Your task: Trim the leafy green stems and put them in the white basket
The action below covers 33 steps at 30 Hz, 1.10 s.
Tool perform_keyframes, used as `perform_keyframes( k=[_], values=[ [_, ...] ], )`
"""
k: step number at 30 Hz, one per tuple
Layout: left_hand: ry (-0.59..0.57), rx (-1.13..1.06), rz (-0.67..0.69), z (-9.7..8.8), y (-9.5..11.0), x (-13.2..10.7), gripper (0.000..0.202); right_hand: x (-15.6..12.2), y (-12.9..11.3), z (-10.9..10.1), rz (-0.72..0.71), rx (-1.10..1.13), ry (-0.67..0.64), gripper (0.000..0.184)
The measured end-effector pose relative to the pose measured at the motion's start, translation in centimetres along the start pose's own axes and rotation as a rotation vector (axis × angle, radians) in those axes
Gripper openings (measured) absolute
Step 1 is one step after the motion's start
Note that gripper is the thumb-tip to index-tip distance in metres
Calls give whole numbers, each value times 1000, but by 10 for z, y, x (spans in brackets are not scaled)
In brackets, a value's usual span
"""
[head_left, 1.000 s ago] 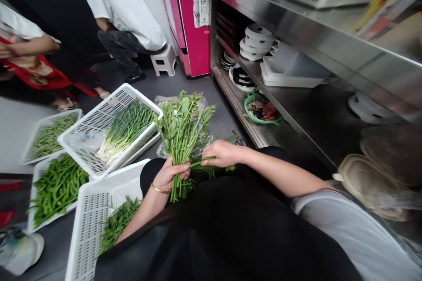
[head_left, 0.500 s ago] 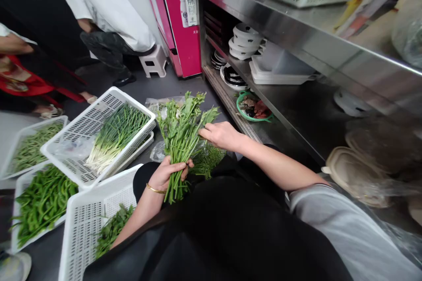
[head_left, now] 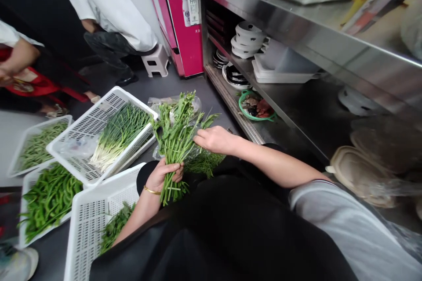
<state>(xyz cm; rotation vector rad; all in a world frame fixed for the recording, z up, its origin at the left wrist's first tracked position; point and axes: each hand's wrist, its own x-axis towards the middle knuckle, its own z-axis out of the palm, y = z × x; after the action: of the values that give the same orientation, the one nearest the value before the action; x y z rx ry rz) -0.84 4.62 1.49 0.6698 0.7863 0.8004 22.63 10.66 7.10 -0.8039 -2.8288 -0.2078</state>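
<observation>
My left hand (head_left: pixel 165 174) is wrapped round the stems of a bunch of leafy green vegetable (head_left: pixel 174 138), held upright with its leaves away from me. A gold bracelet circles that wrist. At the bunch's right side, the fingers of my right hand (head_left: pixel 214 139) are pinched on a stalk that leans out to the right. Below that hand lies a pile of thin green sprigs (head_left: pixel 206 163). To my left, a white perforated basket (head_left: pixel 86 219) holds more leafy greens (head_left: pixel 115 228), partly hidden by my forearm.
Further left stand a basket of scallions (head_left: pixel 121 129), a basket of green peppers (head_left: pixel 49 197) and one of green beans (head_left: pixel 42 142). A steel shelf (head_left: pixel 296 30) with stacked dishes runs along my right. A person sits on a stool (head_left: pixel 155 61) beyond; another is at far left.
My left hand and the bunch have tilted slightly left. My right hand has moved a little left and down, closer to the stems. At far left, the other person's arm has moved.
</observation>
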Motion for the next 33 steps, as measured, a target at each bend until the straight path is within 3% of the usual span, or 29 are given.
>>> perform_keyframes(
  k=[3,6,10,13,15,18,21,24,27,31,33],
  values=[
    [26,-1,25,2,0,-5,21,4,3,2,-22,43,-97,21],
    [78,0,57,0,-1,-10,26,-9,6,3,72,256,-78,13],
    [135,2,98,-2,-3,-12,26,-33,11,5,372,909,189,12],
    [146,7,113,-2,-3,-8,25,-45,19,-4,617,1150,425,18],
    [154,4,94,-1,-1,-6,23,-45,21,-15,579,1089,445,19],
    [165,3,47,4,0,-1,20,-33,10,-22,372,745,246,17],
    [158,1,23,11,-1,2,21,-11,-13,-8,185,360,-26,19],
    [134,3,28,16,-4,1,21,4,-31,12,0,268,-175,19],
    [115,9,47,15,-6,-4,21,1,-29,17,-43,544,-45,18],
    [116,-9,63,7,-6,-7,21,-25,-2,-4,212,949,328,25],
    [114,17,34,4,-4,-6,21,-36,12,-14,326,912,342,25]
  ],
)
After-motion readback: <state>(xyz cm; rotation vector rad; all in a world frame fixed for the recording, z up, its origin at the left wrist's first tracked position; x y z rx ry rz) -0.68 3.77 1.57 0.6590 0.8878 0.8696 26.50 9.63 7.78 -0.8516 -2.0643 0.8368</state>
